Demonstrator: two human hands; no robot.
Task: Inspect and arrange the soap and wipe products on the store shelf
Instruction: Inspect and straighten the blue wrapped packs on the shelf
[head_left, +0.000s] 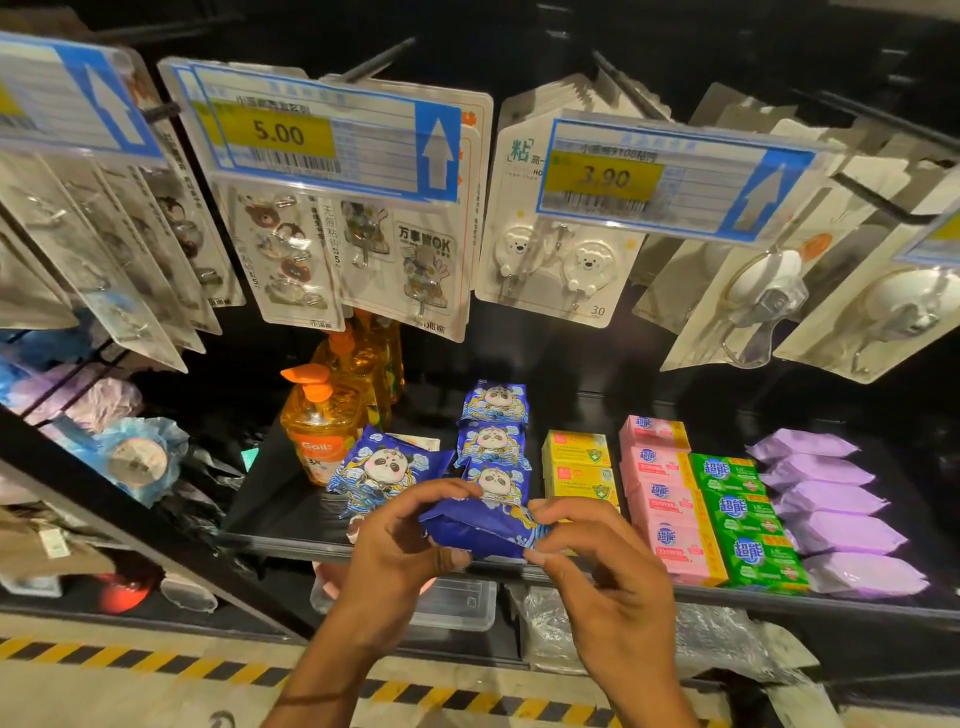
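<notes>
The blue wipe pack (475, 527) is held between both hands just over the front edge of the shelf (280, 514), plain side up. The left hand (400, 551) pinches its left end, fingers curled over the top. The right hand (602, 571) pinches the right end the same way. The pack looks light, soft and slick-filmed, so the sealed ends seem the surest hold. Behind it runs a row of packs (493, 447), with one tilted pack (384, 467) to the left and soap boxes (665, 499) to the right.

"5.00" on left blue-and-yellow price tag (279, 134), "3.90" on right blue-and-yellow price tag (605, 178), "超能" on green cardboard soap boxes (732, 506), "万事皆OK" on white hook card (425, 244)
</notes>
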